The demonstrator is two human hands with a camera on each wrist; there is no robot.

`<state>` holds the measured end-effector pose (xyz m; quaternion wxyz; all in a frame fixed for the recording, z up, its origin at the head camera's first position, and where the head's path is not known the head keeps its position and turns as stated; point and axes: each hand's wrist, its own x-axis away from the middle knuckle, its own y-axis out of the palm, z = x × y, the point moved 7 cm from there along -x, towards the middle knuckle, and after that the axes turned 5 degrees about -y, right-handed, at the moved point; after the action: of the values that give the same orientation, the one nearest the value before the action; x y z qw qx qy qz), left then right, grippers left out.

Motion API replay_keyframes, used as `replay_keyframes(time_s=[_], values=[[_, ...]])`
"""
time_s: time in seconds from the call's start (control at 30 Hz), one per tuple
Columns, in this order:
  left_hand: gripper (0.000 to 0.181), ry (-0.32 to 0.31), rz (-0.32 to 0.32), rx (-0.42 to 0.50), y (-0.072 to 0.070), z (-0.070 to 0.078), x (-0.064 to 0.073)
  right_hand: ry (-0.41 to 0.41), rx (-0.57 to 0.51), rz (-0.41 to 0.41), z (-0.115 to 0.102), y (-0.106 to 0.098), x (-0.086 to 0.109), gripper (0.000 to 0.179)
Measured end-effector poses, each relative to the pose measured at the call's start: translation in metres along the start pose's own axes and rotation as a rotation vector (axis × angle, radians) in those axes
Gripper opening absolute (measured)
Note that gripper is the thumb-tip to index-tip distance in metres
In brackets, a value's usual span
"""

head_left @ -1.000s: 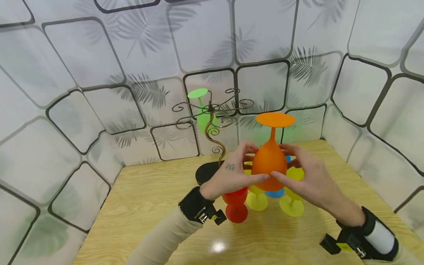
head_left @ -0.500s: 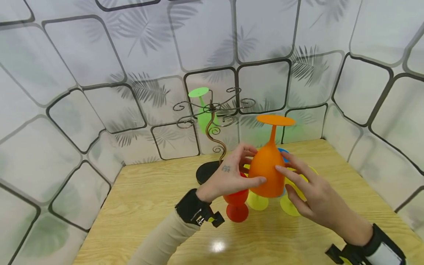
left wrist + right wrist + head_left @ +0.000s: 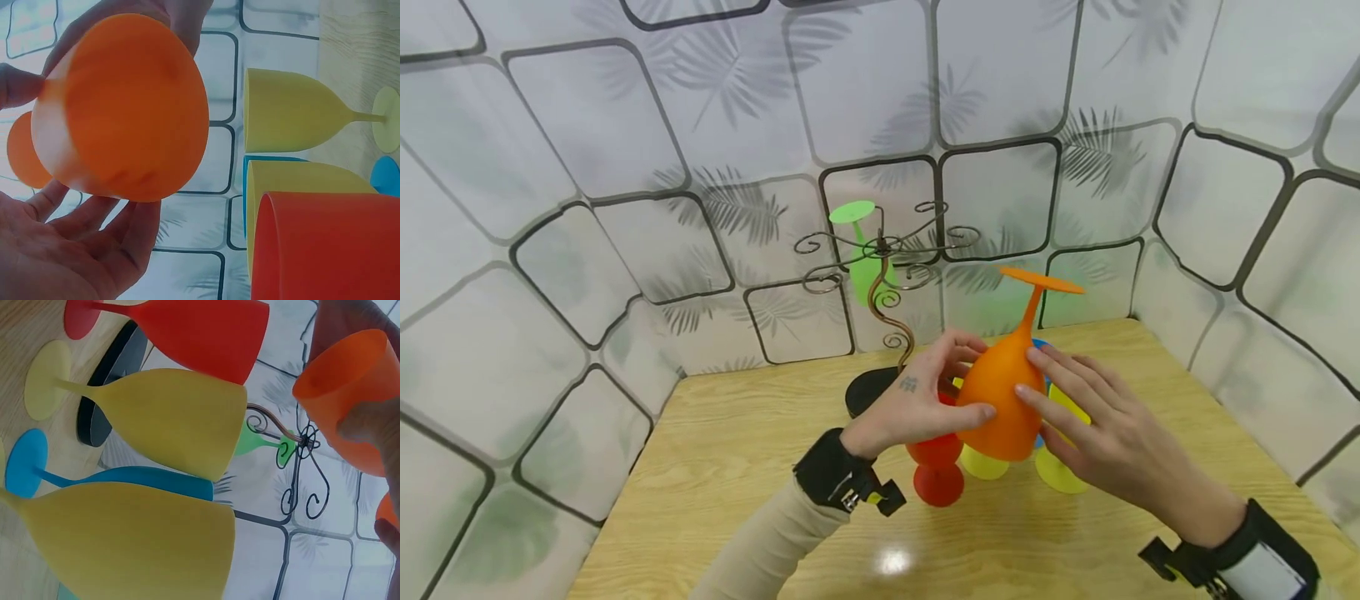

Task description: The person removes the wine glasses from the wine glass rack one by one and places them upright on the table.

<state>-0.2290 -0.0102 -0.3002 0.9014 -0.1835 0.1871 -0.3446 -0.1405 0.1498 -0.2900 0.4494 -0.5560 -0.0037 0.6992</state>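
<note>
An orange goblet (image 3: pixel 1003 392), its flat foot on top, is held mouth down and tilted above the table. My left hand (image 3: pixel 917 400) grips the bowl from the left, thumb across its near face and fingers on its far side. On the opposite side my right hand (image 3: pixel 1120 433) holds the bowl too, with two fingers lying along its surface and the thumb partly hidden beside it. From below, the left wrist view looks up at the orange bowl (image 3: pixel 131 106) between both hands; the right wrist view has the orange rim (image 3: pixel 340 369) at right.
A red goblet (image 3: pixel 938 483) stands upright before two yellow goblets (image 3: pixel 1060 471) and a blue goblet (image 3: pixel 28 465). Behind them rises a bronze stand (image 3: pixel 891 317) with curled arms on a black base (image 3: pixel 868 390). A green goblet (image 3: pixel 868 279) hangs upside down from it. Patterned walls enclose the table (image 3: pixel 760 467).
The right hand has let go, shifted its hold and now has its fingers laid along the bowl. The orange goblet has sunk slightly and tilted, its foot leaning right.
</note>
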Motion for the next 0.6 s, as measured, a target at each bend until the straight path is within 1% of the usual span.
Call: replay_keyframes(time_s=[0.1,0.23,0.43,0.5,0.6], values=[[0.058,0.015,-0.011,-0.021,-0.001,0.001,0.001,-0.029,-0.015,0.037,-0.002,-0.002,-0.005,0.034],[0.059,0.027,-0.022,-0.023,-0.002,0.001,0.003,-0.054,-0.026,0.041,-0.002,-0.001,-0.009,0.033],[0.061,0.037,-0.055,0.012,0.001,0.004,0.003,-0.064,-0.016,-0.006,0.001,-0.001,-0.011,0.037],[0.059,0.029,-0.053,0.030,0.000,0.003,0.004,-0.063,-0.012,0.004,0.002,-0.001,-0.012,0.037],[0.055,0.022,-0.049,0.083,0.000,0.003,0.005,-0.052,0.002,0.036,0.004,-0.004,-0.015,0.034]])
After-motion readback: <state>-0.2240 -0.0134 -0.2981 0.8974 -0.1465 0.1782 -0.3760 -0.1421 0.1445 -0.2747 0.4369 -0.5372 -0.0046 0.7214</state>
